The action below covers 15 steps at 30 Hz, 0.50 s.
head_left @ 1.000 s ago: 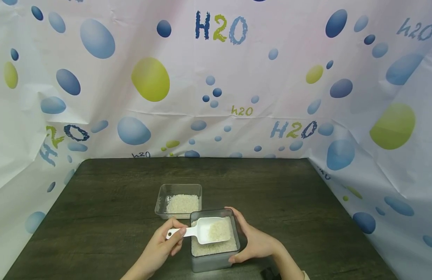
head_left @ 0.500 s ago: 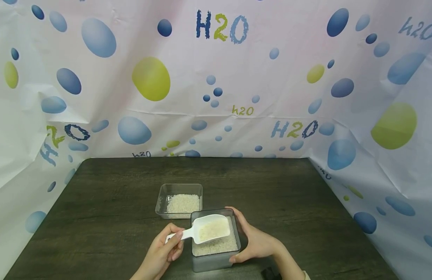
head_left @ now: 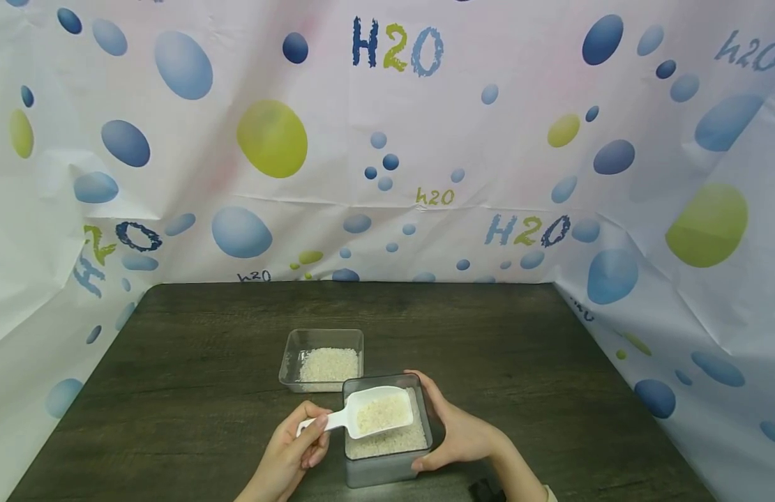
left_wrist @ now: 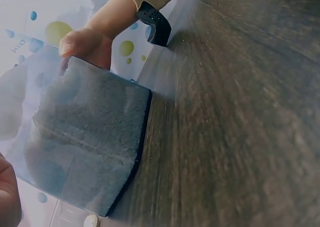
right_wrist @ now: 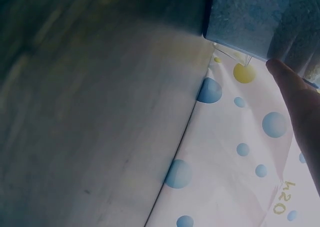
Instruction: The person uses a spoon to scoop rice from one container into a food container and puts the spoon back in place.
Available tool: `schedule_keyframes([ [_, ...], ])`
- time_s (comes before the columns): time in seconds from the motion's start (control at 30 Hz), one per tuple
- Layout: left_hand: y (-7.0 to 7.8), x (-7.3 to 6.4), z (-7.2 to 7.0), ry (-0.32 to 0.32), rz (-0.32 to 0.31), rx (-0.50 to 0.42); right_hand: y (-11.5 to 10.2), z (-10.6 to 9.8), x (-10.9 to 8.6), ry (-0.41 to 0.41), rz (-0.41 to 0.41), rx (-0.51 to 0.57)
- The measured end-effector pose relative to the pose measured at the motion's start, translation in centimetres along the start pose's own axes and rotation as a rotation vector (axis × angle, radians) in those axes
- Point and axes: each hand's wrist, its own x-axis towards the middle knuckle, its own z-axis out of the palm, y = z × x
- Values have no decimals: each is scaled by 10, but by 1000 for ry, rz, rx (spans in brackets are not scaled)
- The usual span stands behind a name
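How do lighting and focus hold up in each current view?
Head: even light, fairly sharp, though the rice on the white scoop looks pale; left wrist: sideways, hazy, the container soft; right wrist: dimmest, bluish, the tabletop blurred with a dull sheen, the right hand dark against the brighter backdrop.

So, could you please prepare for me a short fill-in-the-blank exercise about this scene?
1. The left hand holds the white plastic scoop by its ____.
2. The right hand grips the deep, square, translucent grey container, which holds white grains of ____.
3. The clear, shallow plastic container holds ____ rice than the grey one.
4. The scoop is not ____, because rice lies inside it.

Missing words: handle; rice; less; empty.
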Motion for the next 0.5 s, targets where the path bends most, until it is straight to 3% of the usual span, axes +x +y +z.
schedule_keyframes([
  [0.27, 12, 3, -2, 72, -68, 47, 0, 1, -1, -11, 9, 0],
  [0.5, 26, 6, -10, 63, -23, 102, 1, 5, -1, 0, 16, 0],
])
